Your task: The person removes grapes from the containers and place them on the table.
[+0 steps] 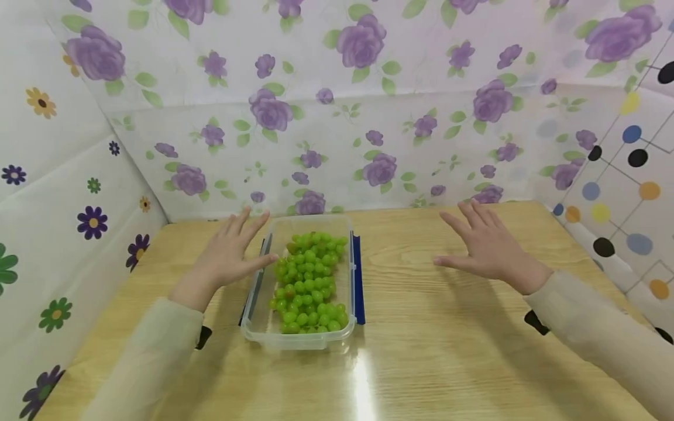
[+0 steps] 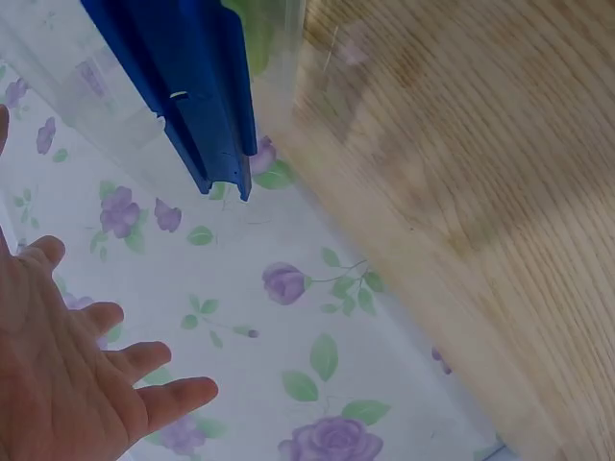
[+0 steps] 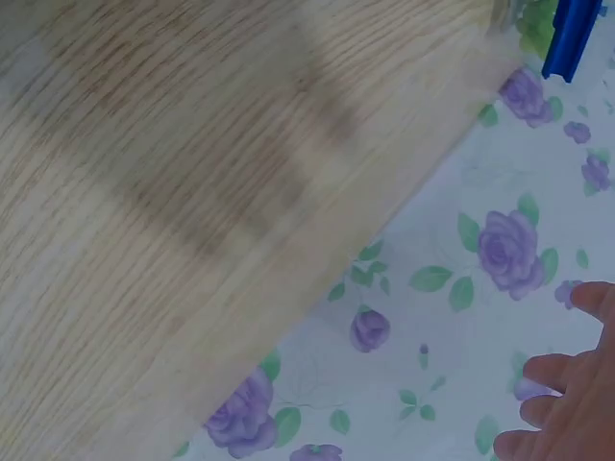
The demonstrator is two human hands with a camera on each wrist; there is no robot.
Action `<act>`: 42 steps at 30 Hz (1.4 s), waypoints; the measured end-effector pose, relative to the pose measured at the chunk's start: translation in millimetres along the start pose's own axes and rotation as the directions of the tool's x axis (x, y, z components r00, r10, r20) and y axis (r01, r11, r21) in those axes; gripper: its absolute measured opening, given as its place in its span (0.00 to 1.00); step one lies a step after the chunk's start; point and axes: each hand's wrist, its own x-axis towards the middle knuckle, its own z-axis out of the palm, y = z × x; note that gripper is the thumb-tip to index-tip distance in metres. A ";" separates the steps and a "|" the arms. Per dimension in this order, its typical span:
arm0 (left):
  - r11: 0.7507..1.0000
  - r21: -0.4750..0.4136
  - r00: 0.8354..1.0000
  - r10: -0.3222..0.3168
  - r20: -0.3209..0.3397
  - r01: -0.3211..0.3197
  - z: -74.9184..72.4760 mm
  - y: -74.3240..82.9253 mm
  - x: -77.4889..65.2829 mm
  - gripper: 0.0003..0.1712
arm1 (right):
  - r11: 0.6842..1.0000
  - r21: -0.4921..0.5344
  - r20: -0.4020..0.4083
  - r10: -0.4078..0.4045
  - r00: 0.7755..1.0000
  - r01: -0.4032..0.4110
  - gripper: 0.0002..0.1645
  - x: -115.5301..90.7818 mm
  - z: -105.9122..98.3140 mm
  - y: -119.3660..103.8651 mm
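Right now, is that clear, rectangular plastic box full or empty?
Partly full: round green grapes lie inside the box, with bare space visible beside them.

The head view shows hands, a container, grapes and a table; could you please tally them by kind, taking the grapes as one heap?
Left hand and right hand: 2
Clear container: 1
Heap of green grapes: 1
Wooden table: 1
Total: 5
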 end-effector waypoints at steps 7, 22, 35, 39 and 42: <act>0.999 -0.036 1.000 -0.003 0.001 0.003 2.3 3.3 -3.6 0.49 | 0.998 -0.023 -0.048 -0.058 0.997 0.057 0.54 1.3 -11.2 -8.3; 1.000 -0.029 0.999 -0.003 -0.052 0.001 -3.3 2.4 -7.9 0.49 | 0.988 0.038 -0.186 -0.143 0.972 0.152 0.48 4.5 -15.1 -35.4; 0.997 -0.070 0.998 -0.020 -0.060 0.016 -5.7 -1.0 -9.5 0.50 | 0.972 0.187 -0.173 -0.108 0.979 0.140 0.42 -0.5 -24.4 -61.6; 0.997 -0.080 0.999 -0.028 -0.042 0.024 -6.2 -1.7 -10.6 0.50 | 0.966 0.231 -0.145 -0.081 0.986 0.114 0.42 -7.1 -25.7 -71.7; 0.995 -0.089 0.999 -0.038 -0.038 0.034 -6.4 -2.4 -11.2 0.49 | 0.962 0.246 -0.149 -0.086 0.985 0.121 0.41 -9.5 -26.1 -78.4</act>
